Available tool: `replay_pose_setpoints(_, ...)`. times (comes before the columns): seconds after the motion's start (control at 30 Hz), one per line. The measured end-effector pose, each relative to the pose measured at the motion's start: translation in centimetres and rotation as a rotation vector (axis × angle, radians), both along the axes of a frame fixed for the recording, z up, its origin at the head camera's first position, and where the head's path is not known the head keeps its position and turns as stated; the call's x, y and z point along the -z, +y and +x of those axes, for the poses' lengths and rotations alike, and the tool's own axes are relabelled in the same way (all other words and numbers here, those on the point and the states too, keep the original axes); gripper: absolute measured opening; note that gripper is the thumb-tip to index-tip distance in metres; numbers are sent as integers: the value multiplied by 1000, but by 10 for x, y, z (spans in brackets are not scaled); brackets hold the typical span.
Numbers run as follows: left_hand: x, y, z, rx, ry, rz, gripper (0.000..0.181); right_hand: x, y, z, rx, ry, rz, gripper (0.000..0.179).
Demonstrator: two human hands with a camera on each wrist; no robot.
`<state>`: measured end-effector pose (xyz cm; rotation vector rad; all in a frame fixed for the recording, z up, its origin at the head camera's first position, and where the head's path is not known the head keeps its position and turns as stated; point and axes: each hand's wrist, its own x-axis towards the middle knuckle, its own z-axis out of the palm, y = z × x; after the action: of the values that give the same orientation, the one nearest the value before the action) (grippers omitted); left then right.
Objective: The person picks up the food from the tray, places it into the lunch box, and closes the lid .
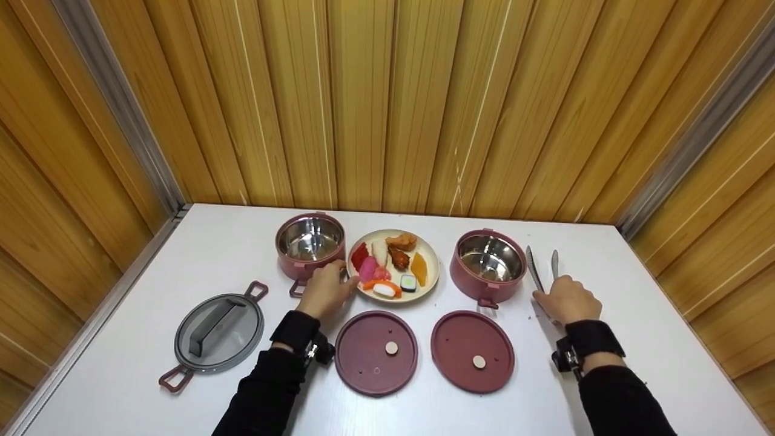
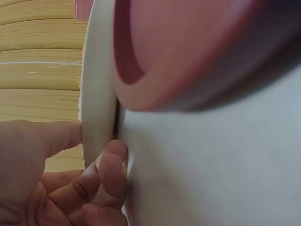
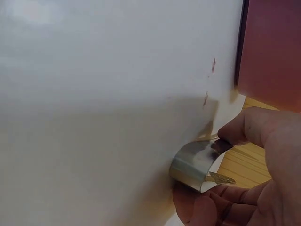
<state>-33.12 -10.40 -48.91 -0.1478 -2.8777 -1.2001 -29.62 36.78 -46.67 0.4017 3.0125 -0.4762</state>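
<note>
My left hand (image 1: 328,290) is at the near left edge of a cream plate (image 1: 431,283). In the left wrist view, the thumb touches the plate's rim (image 2: 98,70) and curled fingers reach under its edge, pinching it. Toy food lies on it, including a sushi piece (image 1: 385,289), a sushi roll (image 1: 408,283) and a drumstick (image 1: 399,258). At the right, my right hand (image 1: 569,300) grips metal tongs (image 1: 533,266) near their bent end, thumb on one arm and fingers round the other. The tips of the tongs point toward the back wall.
Two pink pots with steel insides, one left (image 1: 310,266) and one right (image 1: 484,287), flank the plate. Two round maroon lids (image 1: 375,369) (image 1: 463,339) lie in front. A grey lid (image 1: 230,339) with a raised handle lies at left. Wood-patterned walls (image 1: 418,109) enclose the white table (image 1: 224,242).
</note>
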Motion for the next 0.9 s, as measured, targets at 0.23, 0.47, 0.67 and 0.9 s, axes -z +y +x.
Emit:
replay_pose_setpoints(0.23, -6, 0, 4, 4, -8, -51, 50, 2, -1, 2, -9, 52, 23, 53)
replay_pose_setpoints(0.47, 23, -4, -16, 6, 0, 6, 55, 4, 2, -1, -7, 67, 40, 57)
replay_pose_setpoints(0.67, 11, -3, -8, 10, -7, -6, 52, 2, 2, -1, -8, 57, 26, 51)
replay_pose_setpoints(0.9, 14, -4, -10, 5, -31, 8, 54, 7, 8, -2, -6, 45, -34, 52)
